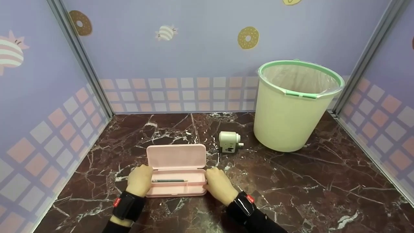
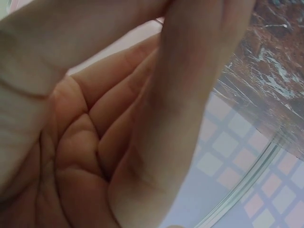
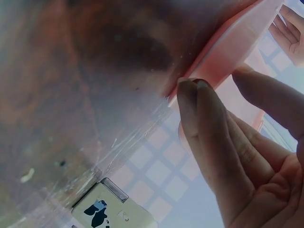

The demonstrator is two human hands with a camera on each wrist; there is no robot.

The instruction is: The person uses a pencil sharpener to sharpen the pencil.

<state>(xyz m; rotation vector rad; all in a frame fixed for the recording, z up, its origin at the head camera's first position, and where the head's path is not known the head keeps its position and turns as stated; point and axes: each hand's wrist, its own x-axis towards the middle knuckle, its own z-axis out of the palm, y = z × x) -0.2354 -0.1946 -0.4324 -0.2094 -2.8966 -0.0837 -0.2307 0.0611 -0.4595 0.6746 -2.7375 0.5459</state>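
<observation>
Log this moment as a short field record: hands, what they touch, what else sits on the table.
left hand: at the left end of the open pink case, fingers on its edge
right hand: at the right end, fingertips on the case edge
case contents: one pencil lying in the tray
lid: folded back flat
nearby: sharpener behind the case, lined bin to its right
surface: dark marble table

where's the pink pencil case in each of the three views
Head: the open pink pencil case lies low centre on the marble, between both hands.
Left wrist: only a pale pink sliver shows behind the fingers.
Right wrist: its edge runs across the upper right, fingertips touching.
Shared landmark: the pencil sharpener.
</observation>
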